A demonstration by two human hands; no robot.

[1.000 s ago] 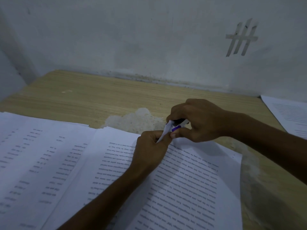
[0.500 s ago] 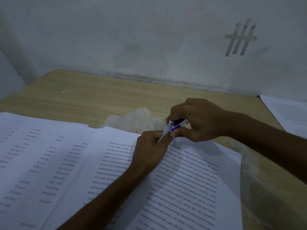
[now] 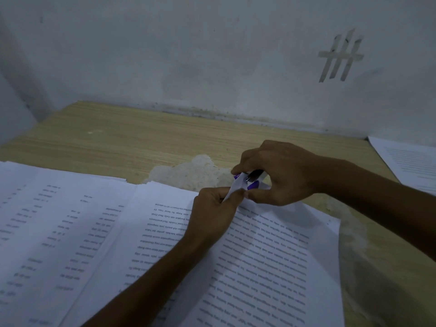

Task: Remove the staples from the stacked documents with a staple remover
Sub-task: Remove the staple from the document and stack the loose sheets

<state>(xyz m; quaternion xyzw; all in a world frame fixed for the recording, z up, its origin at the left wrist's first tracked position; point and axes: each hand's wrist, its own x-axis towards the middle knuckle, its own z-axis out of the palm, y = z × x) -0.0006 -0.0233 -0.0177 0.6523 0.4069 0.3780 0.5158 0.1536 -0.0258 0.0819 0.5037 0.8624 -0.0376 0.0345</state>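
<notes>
A stapled document (image 3: 266, 260) with printed text lies in front of me on the wooden desk (image 3: 141, 140). My left hand (image 3: 213, 208) pinches its lifted top corner (image 3: 236, 186) between thumb and fingers. My right hand (image 3: 280, 173) grips a purple and black staple remover (image 3: 252, 180), whose metal jaws sit against that raised corner. The staple itself is hidden by the fingers and the paper.
A second stack of printed sheets (image 3: 52, 232) lies to the left, partly under the document. Another sheet (image 3: 410, 161) rests at the desk's right edge. A worn white patch (image 3: 188, 172) marks the desk behind the hands. A grey wall (image 3: 212, 55) closes the back.
Both hands stay at the same corner. The right hand has tilted slightly, showing more of the staple remover's metal jaws and purple grips.
</notes>
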